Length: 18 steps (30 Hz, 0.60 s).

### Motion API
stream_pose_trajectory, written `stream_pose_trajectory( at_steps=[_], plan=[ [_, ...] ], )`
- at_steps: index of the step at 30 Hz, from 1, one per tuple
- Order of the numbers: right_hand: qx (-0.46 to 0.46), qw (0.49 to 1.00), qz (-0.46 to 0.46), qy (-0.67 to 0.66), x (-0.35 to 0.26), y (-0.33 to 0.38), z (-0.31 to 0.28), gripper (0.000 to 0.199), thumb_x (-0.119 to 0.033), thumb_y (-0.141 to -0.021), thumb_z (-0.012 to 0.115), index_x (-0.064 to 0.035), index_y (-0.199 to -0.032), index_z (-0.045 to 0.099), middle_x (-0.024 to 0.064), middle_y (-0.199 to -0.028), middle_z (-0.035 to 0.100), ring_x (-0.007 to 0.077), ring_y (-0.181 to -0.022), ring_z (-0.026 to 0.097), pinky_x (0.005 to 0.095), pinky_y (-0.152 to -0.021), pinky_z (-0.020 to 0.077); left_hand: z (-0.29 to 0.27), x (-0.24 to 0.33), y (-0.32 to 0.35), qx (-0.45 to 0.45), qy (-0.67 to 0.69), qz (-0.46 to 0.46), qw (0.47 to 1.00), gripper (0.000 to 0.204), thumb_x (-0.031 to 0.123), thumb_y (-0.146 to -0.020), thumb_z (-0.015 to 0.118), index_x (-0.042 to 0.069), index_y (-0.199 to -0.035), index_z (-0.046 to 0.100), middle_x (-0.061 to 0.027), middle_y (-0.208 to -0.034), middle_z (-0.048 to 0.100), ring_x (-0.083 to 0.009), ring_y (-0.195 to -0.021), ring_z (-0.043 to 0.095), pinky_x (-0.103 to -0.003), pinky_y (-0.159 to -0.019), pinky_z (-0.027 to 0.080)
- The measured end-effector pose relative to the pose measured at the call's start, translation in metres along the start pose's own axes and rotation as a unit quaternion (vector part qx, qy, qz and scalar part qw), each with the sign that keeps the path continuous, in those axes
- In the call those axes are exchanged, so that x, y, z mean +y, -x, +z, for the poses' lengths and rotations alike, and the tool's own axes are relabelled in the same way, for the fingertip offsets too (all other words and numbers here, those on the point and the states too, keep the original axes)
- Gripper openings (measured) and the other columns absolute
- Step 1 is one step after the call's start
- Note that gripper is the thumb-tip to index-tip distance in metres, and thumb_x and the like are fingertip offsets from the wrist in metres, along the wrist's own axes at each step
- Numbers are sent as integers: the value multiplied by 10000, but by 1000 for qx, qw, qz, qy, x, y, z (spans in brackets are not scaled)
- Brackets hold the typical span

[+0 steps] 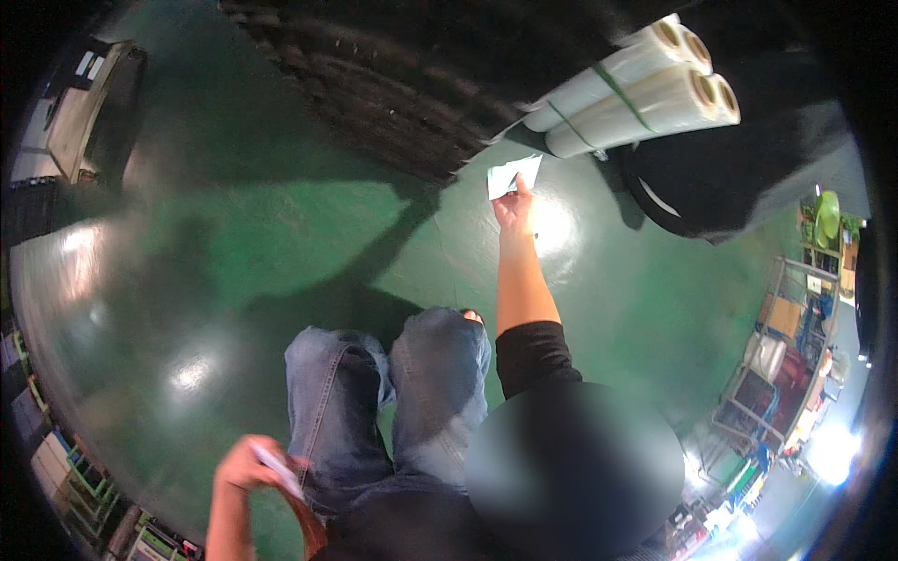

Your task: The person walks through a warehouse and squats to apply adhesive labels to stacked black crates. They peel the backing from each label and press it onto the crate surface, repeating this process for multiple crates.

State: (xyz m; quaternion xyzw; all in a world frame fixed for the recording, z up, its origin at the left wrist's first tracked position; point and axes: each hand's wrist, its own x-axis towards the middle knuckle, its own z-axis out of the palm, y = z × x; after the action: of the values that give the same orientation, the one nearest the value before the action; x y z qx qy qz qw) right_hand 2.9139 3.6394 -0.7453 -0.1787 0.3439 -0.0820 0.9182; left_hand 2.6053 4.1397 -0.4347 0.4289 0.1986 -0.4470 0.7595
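Note:
My right arm stretches forward over the floor, and my right hand (513, 211) is closed on white paper slips (514, 176), the thumb lying on top of them. Just beyond that hand lie rolls of clear plastic film (631, 98), bundled with green straps. Beside my left knee, my left hand (251, 466) is closed on a thin white slip (280, 472), seen nearly edge-on. What is printed on either, if anything, cannot be made out.
A dark stacked mass (374, 84) stands ahead, with a black rounded object (692, 182) right of the rolls. Underfoot is a glossy green floor (309, 220). A cluttered metal rack (781, 346) stands at the right, a wooden-topped bench (94, 107) at the far left.

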Motion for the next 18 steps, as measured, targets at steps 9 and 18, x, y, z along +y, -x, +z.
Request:
stream_pose_trajectory(
  at_steps=[9,18],
  plan=[
    [-88,994,-50,31,60,-146,-31,283,-241,-868,611,-86,-1100,560,98,-1077,622,295,-1010,574,533,-859,436,-90,43,-147,79,38,475,875,247,188,-873,655,118,-1005,458,27,-749,497,-154,-755,542,-519,-929,464],
    [-100,991,-56,74,76,-121,-19,253,-180,-896,566,-17,-1090,546,91,-1006,645,234,-874,643,370,-760,540,-128,3,-118,315,-45,369,874,307,167,-874,643,44,-1114,497,-40,-1016,585,-170,-958,592,-454,-913,493]
  ],
)
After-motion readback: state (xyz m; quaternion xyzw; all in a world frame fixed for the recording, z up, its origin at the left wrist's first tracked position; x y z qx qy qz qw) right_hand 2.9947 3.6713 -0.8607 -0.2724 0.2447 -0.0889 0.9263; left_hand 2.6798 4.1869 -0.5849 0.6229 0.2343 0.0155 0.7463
